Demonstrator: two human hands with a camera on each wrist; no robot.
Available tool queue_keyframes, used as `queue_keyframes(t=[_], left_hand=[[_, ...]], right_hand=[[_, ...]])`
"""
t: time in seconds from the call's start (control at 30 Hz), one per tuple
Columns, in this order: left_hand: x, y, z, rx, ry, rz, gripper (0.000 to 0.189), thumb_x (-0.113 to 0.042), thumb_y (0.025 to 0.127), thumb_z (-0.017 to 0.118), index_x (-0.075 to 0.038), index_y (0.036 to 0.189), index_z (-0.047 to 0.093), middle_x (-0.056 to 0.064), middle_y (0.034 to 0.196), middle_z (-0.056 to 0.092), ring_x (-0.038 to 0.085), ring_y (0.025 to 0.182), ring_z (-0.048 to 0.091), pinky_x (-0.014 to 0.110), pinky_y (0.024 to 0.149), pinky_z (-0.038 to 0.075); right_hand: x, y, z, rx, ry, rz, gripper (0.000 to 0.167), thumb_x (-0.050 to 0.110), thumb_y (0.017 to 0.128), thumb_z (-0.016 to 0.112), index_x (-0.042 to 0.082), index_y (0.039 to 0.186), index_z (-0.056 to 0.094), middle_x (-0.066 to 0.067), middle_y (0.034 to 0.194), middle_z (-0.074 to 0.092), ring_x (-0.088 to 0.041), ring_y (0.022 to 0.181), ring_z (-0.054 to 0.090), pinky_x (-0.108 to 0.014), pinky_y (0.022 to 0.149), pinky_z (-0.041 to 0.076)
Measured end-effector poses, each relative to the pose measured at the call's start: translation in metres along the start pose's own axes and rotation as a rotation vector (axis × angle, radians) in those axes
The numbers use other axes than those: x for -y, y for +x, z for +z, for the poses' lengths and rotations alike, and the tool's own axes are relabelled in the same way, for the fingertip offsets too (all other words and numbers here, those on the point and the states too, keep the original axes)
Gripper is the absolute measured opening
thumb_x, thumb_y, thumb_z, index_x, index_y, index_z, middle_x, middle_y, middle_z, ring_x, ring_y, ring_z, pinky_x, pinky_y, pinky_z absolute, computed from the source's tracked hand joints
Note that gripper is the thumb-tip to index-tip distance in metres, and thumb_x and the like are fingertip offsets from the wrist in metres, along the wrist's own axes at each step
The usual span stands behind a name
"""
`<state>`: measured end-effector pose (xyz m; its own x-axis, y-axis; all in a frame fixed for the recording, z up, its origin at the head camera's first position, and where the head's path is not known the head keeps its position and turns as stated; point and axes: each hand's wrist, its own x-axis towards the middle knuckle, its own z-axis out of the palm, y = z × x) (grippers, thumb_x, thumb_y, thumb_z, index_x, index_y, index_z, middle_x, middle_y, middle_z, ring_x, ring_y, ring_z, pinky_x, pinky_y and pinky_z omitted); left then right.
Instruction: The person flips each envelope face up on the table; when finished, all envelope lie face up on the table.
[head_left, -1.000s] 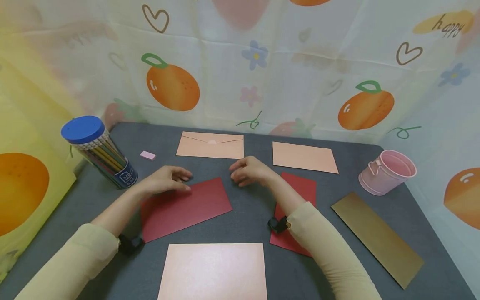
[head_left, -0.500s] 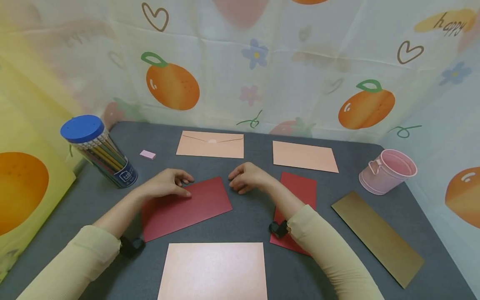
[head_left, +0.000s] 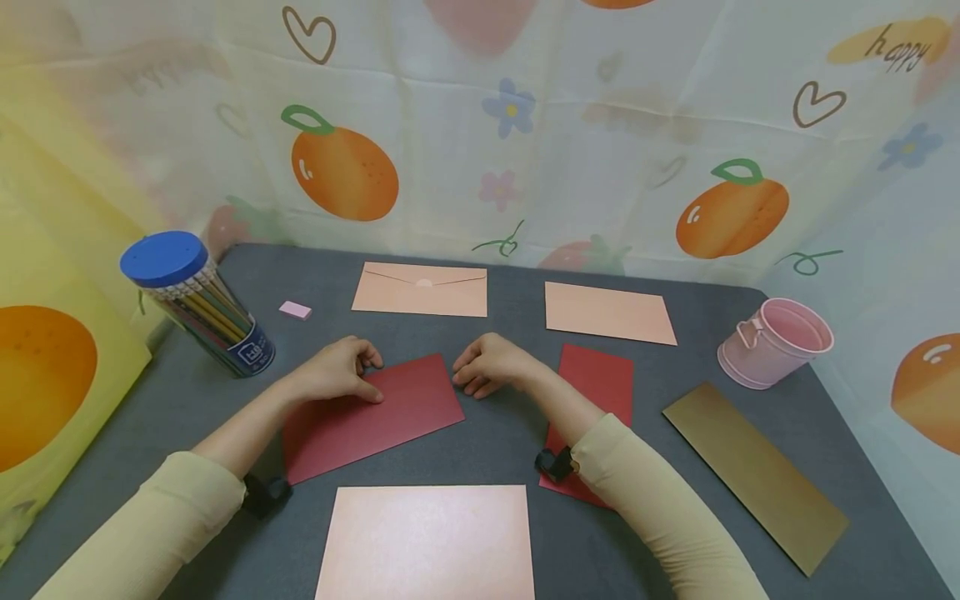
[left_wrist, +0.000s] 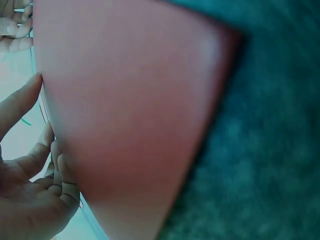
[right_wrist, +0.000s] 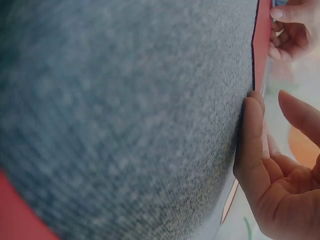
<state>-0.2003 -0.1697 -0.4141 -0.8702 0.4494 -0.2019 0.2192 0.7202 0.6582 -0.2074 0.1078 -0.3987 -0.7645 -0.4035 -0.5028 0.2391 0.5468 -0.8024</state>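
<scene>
Lying nearest the body, a large pale sheet (head_left: 426,542) is sitting just short of the dark red sheet (head_left: 375,425), which is resting on the grey table (head_left: 483,454). Beside the dark red sheet's near left corner, a black wrist device (head_left: 264,497) is showing; a careless swing of the left forearm (head_left: 240,429) could be catching that corner and twisting it. To the dark red sheet's right, a narrower red sheet (head_left: 597,379) is lying partly under the right forearm (head_left: 567,406); were that arm dropping, it could be dragging this piece askew.

At the dark red sheet's far edge, the left hand (head_left: 336,371) is touching the top with its thumb while the other fingers are bending past the edge; whether they are pinching it, I cannot tell. Just beside its right edge, the right hand (head_left: 491,364) is holding nothing, fingers loosely curling; contact there is not showing clearly. With the thumb alone bearing down, the dark red sheet could be slipping or pivoting under an uneven pull.

Beyond it, a pale envelope (head_left: 420,296) is lying, near enough that fingers could be nudging it.
</scene>
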Motion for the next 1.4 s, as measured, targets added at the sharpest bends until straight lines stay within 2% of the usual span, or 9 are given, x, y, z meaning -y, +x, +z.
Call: queue_keyframes(t=[0.23, 0.6, 0.77, 0.93, 1.0, 1.17, 1.4], left_hand=[[-0.004, 0.000, 0.002, -0.017, 0.033, 0.019, 0.042, -0.023, 0.069, 0.087, 0.000, 0.098, 0.067, 0.015, 0.097, 0.055, 0.020, 0.084, 0.053, 0.028, 0.074, 0.042], [-0.002, 0.001, 0.004, -0.030, 0.047, 0.013, 0.041, -0.020, 0.067, 0.089, 0.000, 0.093, 0.064, 0.014, 0.094, 0.053, 0.020, 0.082, 0.052, 0.028, 0.074, 0.041], [-0.003, 0.001, 0.004, -0.024, 0.044, 0.011, 0.041, -0.019, 0.068, 0.089, 0.000, 0.093, 0.062, 0.014, 0.093, 0.054, 0.020, 0.082, 0.052, 0.028, 0.073, 0.041], [-0.005, 0.001, 0.003, 0.004, 0.017, -0.014, 0.043, -0.020, 0.070, 0.088, -0.001, 0.097, 0.060, 0.011, 0.089, 0.059, 0.019, 0.080, 0.053, 0.028, 0.072, 0.042], [-0.006, 0.000, 0.003, 0.014, 0.005, -0.016, 0.043, -0.020, 0.071, 0.087, -0.001, 0.098, 0.059, 0.010, 0.088, 0.059, 0.019, 0.080, 0.052, 0.029, 0.072, 0.042], [-0.003, 0.000, -0.001, 0.034, -0.047, -0.007, 0.042, -0.021, 0.076, 0.085, -0.001, 0.100, 0.057, 0.009, 0.088, 0.060, 0.019, 0.082, 0.051, 0.029, 0.074, 0.042], [0.004, -0.005, -0.014, 0.049, -0.146, -0.017, 0.037, -0.021, 0.081, 0.080, -0.001, 0.101, 0.057, 0.004, 0.084, 0.057, 0.015, 0.081, 0.050, 0.026, 0.072, 0.040]], right_hand=[[0.001, -0.002, 0.004, 0.010, 0.003, 0.004, 0.025, 0.006, 0.089, 0.068, -0.004, 0.112, 0.068, -0.004, 0.078, 0.069, -0.011, 0.062, 0.064, -0.028, 0.065, 0.060], [0.001, -0.003, 0.007, 0.012, -0.010, 0.002, 0.023, 0.006, 0.088, 0.070, -0.002, 0.108, 0.069, -0.003, 0.077, 0.066, -0.012, 0.065, 0.062, -0.027, 0.067, 0.060], [0.002, -0.003, 0.008, 0.027, 0.012, -0.020, 0.025, 0.003, 0.087, 0.069, -0.004, 0.110, 0.062, -0.005, 0.078, 0.067, -0.012, 0.065, 0.065, -0.027, 0.065, 0.060], [0.003, -0.003, 0.012, 0.049, 0.061, -0.041, 0.042, -0.004, 0.085, 0.066, -0.008, 0.121, 0.046, -0.008, 0.077, 0.066, -0.012, 0.058, 0.065, -0.026, 0.058, 0.059], [0.003, -0.002, 0.013, 0.052, 0.062, -0.042, 0.046, -0.005, 0.085, 0.065, -0.010, 0.125, 0.042, -0.011, 0.082, 0.067, -0.011, 0.057, 0.065, -0.026, 0.058, 0.060], [0.003, -0.004, 0.009, 0.076, 0.011, -0.061, 0.041, -0.006, 0.088, 0.062, -0.013, 0.126, 0.049, -0.014, 0.092, 0.068, -0.011, 0.061, 0.065, -0.027, 0.062, 0.061], [0.002, -0.010, -0.013, 0.082, 0.007, -0.088, 0.033, -0.003, 0.090, 0.061, -0.011, 0.122, 0.054, -0.009, 0.088, 0.064, -0.011, 0.067, 0.066, -0.028, 0.065, 0.061]])
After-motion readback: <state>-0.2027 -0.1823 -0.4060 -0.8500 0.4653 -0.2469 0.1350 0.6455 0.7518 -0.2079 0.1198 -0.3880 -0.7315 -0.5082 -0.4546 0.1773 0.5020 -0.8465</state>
